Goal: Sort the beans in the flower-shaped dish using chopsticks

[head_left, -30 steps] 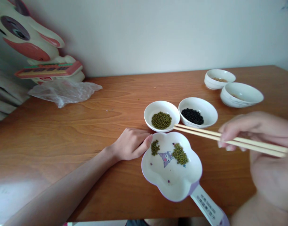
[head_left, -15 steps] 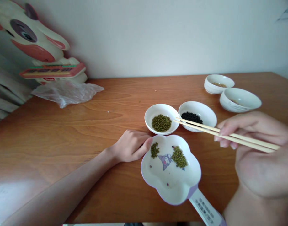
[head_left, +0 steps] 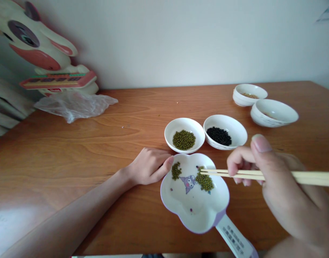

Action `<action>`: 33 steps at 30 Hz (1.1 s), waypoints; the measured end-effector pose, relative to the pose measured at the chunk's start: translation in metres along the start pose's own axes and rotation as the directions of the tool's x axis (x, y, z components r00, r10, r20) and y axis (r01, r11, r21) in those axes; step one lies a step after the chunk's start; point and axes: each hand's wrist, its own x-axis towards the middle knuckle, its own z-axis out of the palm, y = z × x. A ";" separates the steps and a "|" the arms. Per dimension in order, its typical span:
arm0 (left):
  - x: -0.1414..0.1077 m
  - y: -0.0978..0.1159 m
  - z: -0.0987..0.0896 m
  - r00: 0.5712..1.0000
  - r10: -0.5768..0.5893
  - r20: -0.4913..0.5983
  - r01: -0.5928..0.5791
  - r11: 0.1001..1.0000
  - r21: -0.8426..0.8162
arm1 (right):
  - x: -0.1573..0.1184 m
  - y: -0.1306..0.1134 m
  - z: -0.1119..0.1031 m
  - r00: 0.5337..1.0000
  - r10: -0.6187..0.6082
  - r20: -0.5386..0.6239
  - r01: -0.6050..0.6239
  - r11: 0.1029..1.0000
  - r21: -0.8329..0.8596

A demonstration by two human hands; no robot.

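My right hand (head_left: 277, 179) is closed round a pair of wooden chopsticks (head_left: 245, 175), whose tips are close together over the right pile of mung beans (head_left: 205, 181). Those beans lie in a white flower-shaped scoop (head_left: 200, 215) with a purple rim, a cartoon print and a labelled handle (head_left: 234, 238). A smaller pile of mung beans (head_left: 176, 171) sits at its upper left. My left hand (head_left: 152, 166) lies on the table with its fingers curled and its thumb on the scoop's left rim. Just beyond stand a white bowl (head_left: 168, 134) of mung beans and a white bowl (head_left: 239, 132) of black beans.
Two more white bowls stand at the back right; the farther bowl (head_left: 241, 98) holds small tan pieces, the nearer bowl (head_left: 285, 114) a little brownish stuff. A crumpled clear plastic bag (head_left: 75, 105) lies at the back left before a cow-shaped toy keyboard (head_left: 59, 80).
My right hand has brought the chopsticks down from the bowls' near edge to the right bean pile in the scoop, turning them level. My left hand stays at the rim.
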 end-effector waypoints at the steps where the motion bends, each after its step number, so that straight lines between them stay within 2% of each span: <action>1: 0.000 0.000 0.000 1.000 0.000 0.000 0.000 1.000 0.000 | 0.000 0.000 0.001 1.000 -0.006 0.016 0.006 1.000 0.015; 12: -0.001 -0.002 0.001 1.000 -0.002 0.007 0.002 1.000 0.001 | 0.005 -0.004 0.008 0.995 0.031 0.096 -0.039 0.996 0.084; 33: -0.001 0.000 0.000 1.000 -0.007 -0.009 0.007 1.000 0.026 | 0.009 -0.004 0.013 0.989 0.058 0.138 -0.067 0.996 0.067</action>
